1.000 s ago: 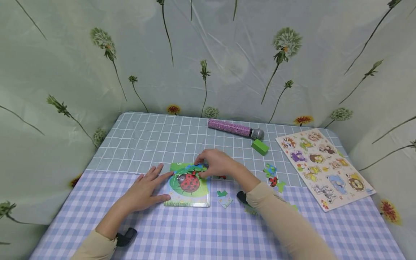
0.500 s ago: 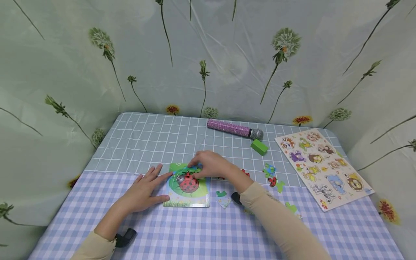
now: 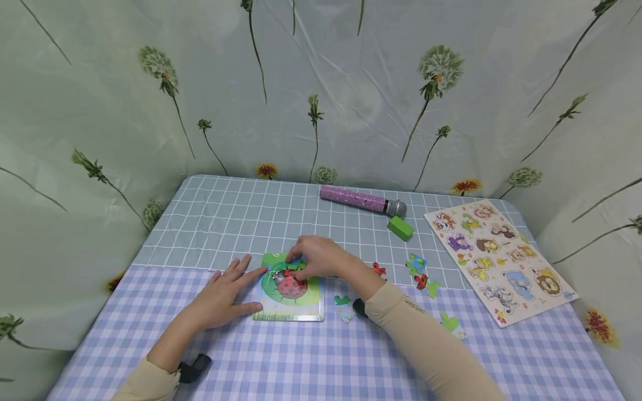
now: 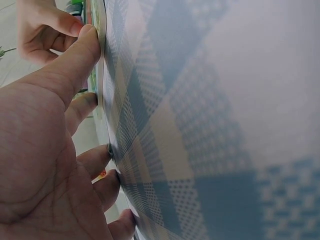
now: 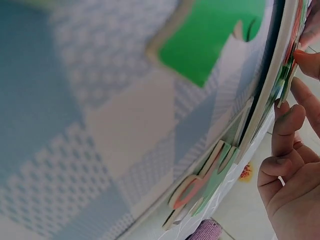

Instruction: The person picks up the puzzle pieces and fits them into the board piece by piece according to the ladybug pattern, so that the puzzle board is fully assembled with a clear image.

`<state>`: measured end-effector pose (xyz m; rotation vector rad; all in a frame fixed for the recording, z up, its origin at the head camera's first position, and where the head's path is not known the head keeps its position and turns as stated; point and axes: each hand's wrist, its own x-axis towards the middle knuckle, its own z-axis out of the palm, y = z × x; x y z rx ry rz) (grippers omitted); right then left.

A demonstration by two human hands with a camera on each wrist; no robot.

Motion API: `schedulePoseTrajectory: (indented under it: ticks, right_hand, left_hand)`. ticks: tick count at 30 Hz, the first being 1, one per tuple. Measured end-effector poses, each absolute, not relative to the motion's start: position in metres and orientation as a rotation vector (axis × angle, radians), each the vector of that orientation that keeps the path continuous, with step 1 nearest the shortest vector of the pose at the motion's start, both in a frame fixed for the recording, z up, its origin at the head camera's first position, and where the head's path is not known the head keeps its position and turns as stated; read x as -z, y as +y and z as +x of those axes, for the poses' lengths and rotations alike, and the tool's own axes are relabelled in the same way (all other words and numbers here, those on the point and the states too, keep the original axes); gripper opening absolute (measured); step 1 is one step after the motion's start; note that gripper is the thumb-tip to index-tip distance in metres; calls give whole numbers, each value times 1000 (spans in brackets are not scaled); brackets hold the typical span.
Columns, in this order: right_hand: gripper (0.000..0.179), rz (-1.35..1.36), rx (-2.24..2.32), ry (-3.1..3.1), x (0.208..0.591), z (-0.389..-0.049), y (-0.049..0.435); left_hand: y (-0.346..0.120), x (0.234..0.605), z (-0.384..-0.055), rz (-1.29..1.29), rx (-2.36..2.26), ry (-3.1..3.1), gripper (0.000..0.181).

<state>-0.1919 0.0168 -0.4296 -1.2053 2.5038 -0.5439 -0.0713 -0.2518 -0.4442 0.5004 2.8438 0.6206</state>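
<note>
A ladybug jigsaw board (image 3: 291,312) lies flat on the checked cloth in front of me. My left hand (image 3: 220,298) rests with fingers spread at its left side, index fingertip and thumb right at the edge. Over the upper part of the board, my right hand (image 3: 323,257) pinches a green and blue jigsaw piece (image 5: 285,85) between thumb and fingers, partly hidden in the head view. The piece sits tilted close over the picture in the right wrist view. Right of the board lie a green jigsaw piece (image 3: 342,300) and a pale one (image 3: 345,314).
Farther right are loose red (image 3: 378,269), blue-green (image 3: 417,263) and green (image 3: 450,322) jigsaw pieces. A glittery pink microphone (image 3: 353,197) and a green block (image 3: 400,228) lie toward the back. An animal puzzle board (image 3: 463,258) lies at the right.
My right hand has shifted slightly left over the board with the jigsaw piece, uncovering a red piece and a green one at right. The left hand stays in place.
</note>
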Motion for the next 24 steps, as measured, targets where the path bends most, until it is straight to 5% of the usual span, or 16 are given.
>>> schedulePoseTrajectory:
  ticks: [24]
  right_hand:
    - [34, -1149, 434, 2571, 425, -187, 12]
  left_hand:
    - [-252, 446, -71, 514, -615, 2857, 78]
